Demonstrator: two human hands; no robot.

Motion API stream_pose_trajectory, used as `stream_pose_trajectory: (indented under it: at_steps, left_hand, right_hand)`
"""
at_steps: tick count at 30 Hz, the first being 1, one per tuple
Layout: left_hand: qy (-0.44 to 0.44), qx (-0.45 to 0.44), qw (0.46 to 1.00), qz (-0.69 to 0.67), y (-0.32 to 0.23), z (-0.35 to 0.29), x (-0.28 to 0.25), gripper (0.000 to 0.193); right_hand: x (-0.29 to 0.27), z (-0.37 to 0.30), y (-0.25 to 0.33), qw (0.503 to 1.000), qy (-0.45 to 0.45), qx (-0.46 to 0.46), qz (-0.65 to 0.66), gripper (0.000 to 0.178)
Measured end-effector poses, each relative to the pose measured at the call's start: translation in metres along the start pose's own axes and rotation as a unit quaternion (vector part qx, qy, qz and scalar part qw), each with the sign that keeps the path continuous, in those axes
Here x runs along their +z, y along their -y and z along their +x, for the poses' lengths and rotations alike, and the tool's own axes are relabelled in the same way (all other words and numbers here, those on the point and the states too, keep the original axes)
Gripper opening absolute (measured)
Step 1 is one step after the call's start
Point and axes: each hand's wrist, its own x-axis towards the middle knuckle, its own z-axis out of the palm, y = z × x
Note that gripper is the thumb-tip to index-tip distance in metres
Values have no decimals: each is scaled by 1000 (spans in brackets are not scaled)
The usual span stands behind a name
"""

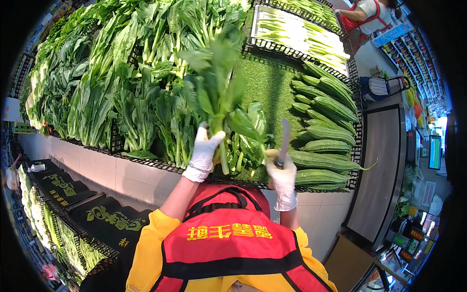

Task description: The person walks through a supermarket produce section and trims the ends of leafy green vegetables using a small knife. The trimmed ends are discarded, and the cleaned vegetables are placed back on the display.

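Note:
My left hand (204,152), in a white glove, is closed round the stems of a bunch of leafy greens (216,92). The bunch stands up from my grip over the display, its upper leaves blurred. In my gloved right hand (283,179) is a knife (284,138) with a curved blade pointing up and a dark handle. A single leaf (244,125) stretches from beside the bunch down to my right fingers; whether it is still joined to the bunch I cannot tell. Beneath my hands lie more leafy greens (238,152) on green matting.
Rows of leafy greens (97,97) fill the display to the left. Ridged green gourds (326,138) lie to the right, behind a black crate edge (359,121). Long pale green vegetables (301,36) sit at the back. A person (365,17) stands at the far right.

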Motion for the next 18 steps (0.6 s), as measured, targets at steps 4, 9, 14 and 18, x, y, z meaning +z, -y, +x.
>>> stream_pose_trajectory:
  at_steps: [4,9,14,18]
  left_hand:
    - [17,65,997,-42,-19,9,-8,31]
    - [-11,78,996,-36,-7,14,7,26]
    - [0,21,1000,-15,15,5,19,25]
    - [-48,48,997,38,17,2,21,29]
  right_hand:
    - [-6,0,-35,993,-52,-78,-65,20]
    - [24,5,-37,974,-6,-191,-124,25]
    - [60,1,0,966,121,-224,-55,39]
    - [77,9,3,965,123,-200,-116,25]
